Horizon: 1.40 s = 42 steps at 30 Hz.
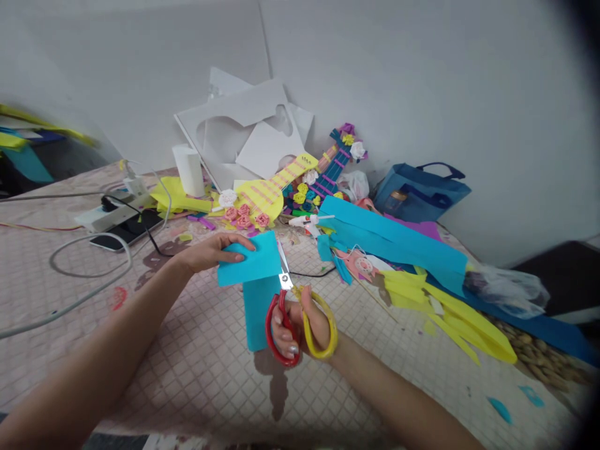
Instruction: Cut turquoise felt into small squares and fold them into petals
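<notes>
My left hand [229,249] pinches a blue piece of paper [255,262] between thumb and fingers, holding it above the table. My right hand [300,325] grips a pair of scissors [285,281], with one red and one yellow handle loop around the fingers and thumb. The scissor blades point away from me, close along the right edge of the blue paper; whether they touch it I cannot tell. Below, a second blue paper piece [257,319] shows, partly hidden by the upper piece and by the scissors.
Behind my hands lie a yellow paper guitar [269,194], a dark blue guitar [334,172] with paper flowers and a glue gun [307,220]. To the right are a long blue paper strip [394,240] and yellow paper [469,312]. A power strip [112,212] and cables sit left.
</notes>
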Available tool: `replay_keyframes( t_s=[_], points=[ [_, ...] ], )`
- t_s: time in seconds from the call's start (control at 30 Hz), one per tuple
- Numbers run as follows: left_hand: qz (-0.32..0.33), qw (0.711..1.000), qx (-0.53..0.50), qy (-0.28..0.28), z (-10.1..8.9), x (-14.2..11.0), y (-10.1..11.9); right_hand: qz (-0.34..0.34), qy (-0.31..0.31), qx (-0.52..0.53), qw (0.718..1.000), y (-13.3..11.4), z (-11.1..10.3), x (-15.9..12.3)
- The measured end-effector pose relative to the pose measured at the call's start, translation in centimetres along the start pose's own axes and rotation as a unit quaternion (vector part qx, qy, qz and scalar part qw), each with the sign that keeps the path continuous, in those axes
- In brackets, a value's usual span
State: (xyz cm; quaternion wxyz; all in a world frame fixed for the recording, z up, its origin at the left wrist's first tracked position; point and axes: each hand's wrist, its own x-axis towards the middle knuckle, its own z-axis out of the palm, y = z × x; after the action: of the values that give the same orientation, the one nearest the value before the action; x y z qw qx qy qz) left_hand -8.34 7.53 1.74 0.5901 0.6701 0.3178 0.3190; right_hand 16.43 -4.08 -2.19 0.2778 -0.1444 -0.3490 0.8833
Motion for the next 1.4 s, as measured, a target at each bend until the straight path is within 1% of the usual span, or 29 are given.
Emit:
replay_keyframes(
  t_s=[0.4,0.53,0.67,0.8,1.03,1.2,1.4],
  points=[
    [-0.002,1.000,0.011,-0.011,-0.6,0.0,-0.4,-0.003,-0.021,0.040,0.999,0.5,-0.6,0.1],
    [0.003,1.000,0.020,-0.007,-0.6,0.1,-0.4,-0.004,-0.002,0.029,1.000,0.2,-0.1,0.0],
    [-0.011,0.999,0.029,-0.013,0.0,0.2,-0.1,-0.014,-0.006,0.018,1.000,0.0,0.2,0.0],
    [-0.025,0.999,0.031,-0.020,0.4,0.2,0.0,-0.009,0.005,0.020,1.000,-0.1,0.3,0.0],
    [-0.025,0.999,0.040,-0.024,0.3,0.2,0.1,-0.004,0.018,0.045,0.999,0.0,0.2,-0.1],
    [-0.008,0.998,0.052,-0.019,0.2,0.2,0.1,0.001,0.000,0.067,0.998,0.2,0.0,-0.1],
    [-0.012,0.998,0.061,-0.016,-0.3,0.1,-0.3,-0.003,-0.009,0.085,0.996,0.1,-0.1,-0.1]
  ],
)
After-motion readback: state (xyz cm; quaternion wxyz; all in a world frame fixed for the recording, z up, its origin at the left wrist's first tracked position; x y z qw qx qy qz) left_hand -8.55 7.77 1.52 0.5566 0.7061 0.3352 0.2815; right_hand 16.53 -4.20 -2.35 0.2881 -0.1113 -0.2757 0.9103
